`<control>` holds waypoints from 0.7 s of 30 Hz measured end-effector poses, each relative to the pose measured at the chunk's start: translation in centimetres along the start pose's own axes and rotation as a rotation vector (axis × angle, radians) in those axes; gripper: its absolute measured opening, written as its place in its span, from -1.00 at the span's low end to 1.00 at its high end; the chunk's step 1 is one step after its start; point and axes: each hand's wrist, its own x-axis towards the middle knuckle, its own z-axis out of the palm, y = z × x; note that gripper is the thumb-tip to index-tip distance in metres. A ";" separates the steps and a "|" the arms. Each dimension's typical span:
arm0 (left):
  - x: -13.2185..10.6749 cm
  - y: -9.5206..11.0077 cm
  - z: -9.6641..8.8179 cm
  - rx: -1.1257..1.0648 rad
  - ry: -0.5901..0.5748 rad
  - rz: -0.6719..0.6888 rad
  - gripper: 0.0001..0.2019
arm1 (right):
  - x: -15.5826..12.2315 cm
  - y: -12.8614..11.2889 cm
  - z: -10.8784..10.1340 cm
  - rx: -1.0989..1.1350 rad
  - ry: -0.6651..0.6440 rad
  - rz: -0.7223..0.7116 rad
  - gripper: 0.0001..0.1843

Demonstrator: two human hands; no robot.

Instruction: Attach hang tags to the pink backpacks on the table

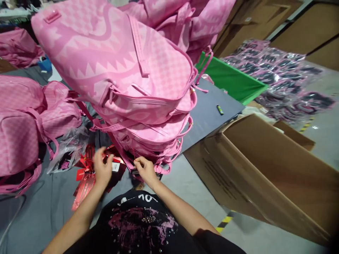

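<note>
My left hand is open, its thumb and fingers curved apart, over a pile of shiny red hang tags. A white barcode label shows beside its fingers. My right hand is closed in a pinch at the near edge of a tall stack of pink backpacks. A thin red string rises from its fingertips. Just below those fingers lies a dark flat tag, partly hidden by the hand. The top backpack has a shark-teeth and checker pattern.
More pink backpacks lie to the left, near a clear plastic bag. To the right stand an open cardboard box and a green bin. A small green-and-black object lies on the grey tabletop. Plastic-wrapped bags cover the floor behind.
</note>
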 end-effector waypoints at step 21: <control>-0.2 9.6 6.9 0.217 -0.602 0.255 -0.77 | 4.4 0.5 -9.7 -0.413 0.721 -0.367 -0.87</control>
